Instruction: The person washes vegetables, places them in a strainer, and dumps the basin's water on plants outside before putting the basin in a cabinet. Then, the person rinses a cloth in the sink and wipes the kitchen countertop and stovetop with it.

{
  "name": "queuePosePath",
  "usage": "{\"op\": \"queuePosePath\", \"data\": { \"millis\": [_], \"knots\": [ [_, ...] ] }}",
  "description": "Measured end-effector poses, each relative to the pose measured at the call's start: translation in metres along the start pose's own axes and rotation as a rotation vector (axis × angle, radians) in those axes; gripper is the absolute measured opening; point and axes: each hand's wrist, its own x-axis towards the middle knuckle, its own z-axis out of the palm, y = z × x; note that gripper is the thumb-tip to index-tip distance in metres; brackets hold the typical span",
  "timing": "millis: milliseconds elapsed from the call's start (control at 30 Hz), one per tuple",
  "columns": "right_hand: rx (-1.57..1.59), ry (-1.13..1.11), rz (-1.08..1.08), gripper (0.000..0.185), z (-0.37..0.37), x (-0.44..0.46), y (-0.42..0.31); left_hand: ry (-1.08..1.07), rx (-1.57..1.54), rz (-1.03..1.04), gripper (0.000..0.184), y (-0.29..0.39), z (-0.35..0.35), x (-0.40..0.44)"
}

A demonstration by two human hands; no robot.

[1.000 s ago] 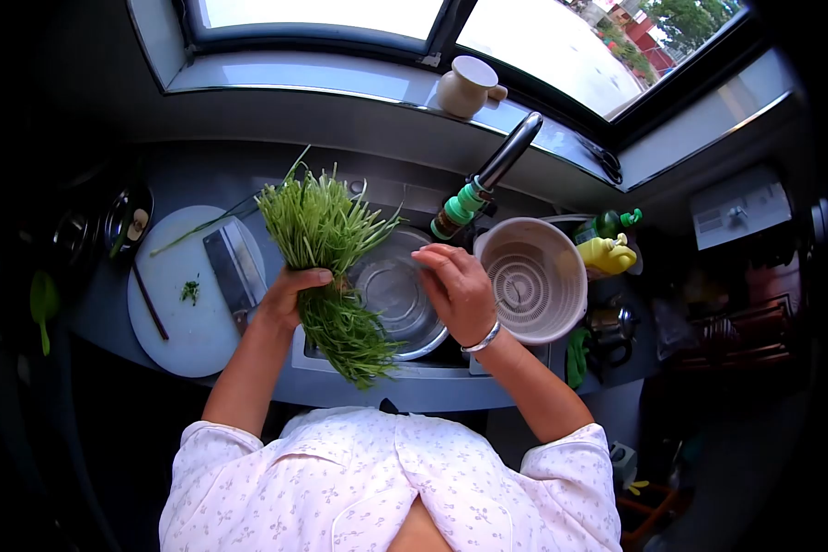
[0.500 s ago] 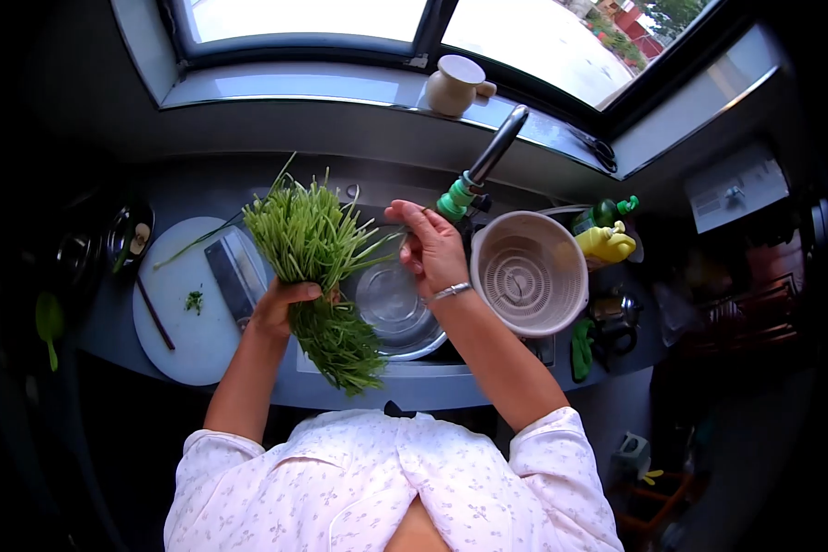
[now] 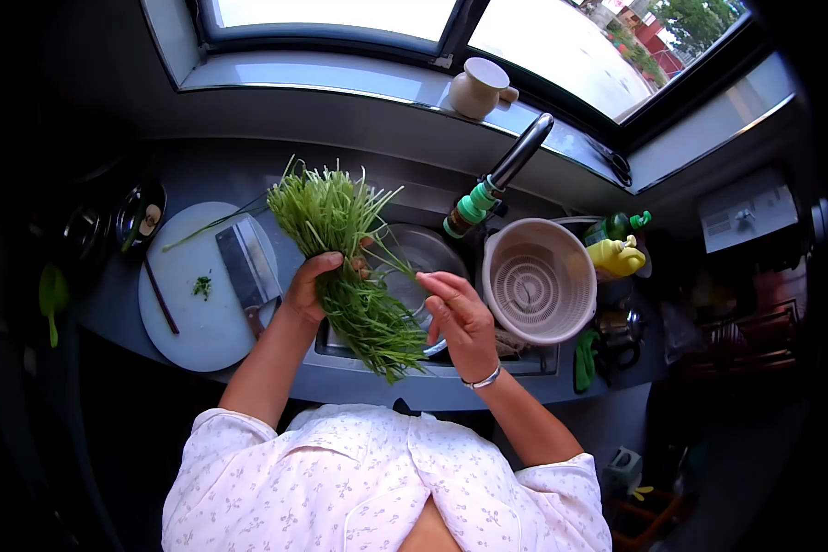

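My left hand (image 3: 314,283) is wrapped round the middle of a thick bunch of chives (image 3: 336,212). Pale stalk ends point to the window, and the dark leafy ends hang down towards me. Just right of the bunch, my right hand (image 3: 464,324) has its fingertips at a loose stalk that sticks out sideways. The fingers are bent and seem to pinch it, though the thumb's contact is hard to make out. Beneath the bunch is the sink (image 3: 395,201) with a round metal basin (image 3: 428,248), partly hidden. Left of the bunch, a cleaver (image 3: 245,262) lies on a white round cutting board (image 3: 179,317).
On the board are a chopstick (image 3: 161,296), chopped green bits (image 3: 202,287) and a long stalk. A pale colander (image 3: 538,281) stands right of the tap (image 3: 524,147). Behind it are a yellow bottle (image 3: 616,258) and a green bottle (image 3: 616,227). A jug (image 3: 476,87) is on the sill.
My right hand has come down and towards me, from above the basin to beside the leafy half. The bunch stays in my left hand and has shifted slightly right. The view has shifted slightly.
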Motion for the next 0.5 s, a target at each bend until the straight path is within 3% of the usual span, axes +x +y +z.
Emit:
{"op": "queuePosePath", "data": {
  "millis": [67,200,300,333,433,500],
  "knots": [
    [-0.166,-0.066,-0.145,0.031,0.003,0.000,0.004,-0.055,-0.053,-0.036,0.065,-0.007,0.006,0.007],
    [-0.338,-0.190,-0.185,0.033,0.006,0.000,0.004,-0.155,-0.153,-0.095,0.072,-0.020,0.010,0.017],
    [-0.121,-0.268,0.151,0.036,-0.009,-0.003,0.006,-0.135,-0.152,-0.103,0.065,-0.024,0.009,0.018],
    [0.092,-0.288,0.338,0.040,-0.017,-0.006,0.010,-0.126,-0.128,-0.115,0.059,-0.023,0.005,0.018],
    [0.448,-0.114,0.615,0.047,-0.047,-0.017,0.038,-0.099,-0.047,-0.073,0.049,-0.017,0.011,0.020],
    [0.408,0.094,0.528,0.048,-0.067,-0.020,0.045,-0.078,0.006,-0.019,0.046,-0.012,0.014,0.022]
  ]
}}
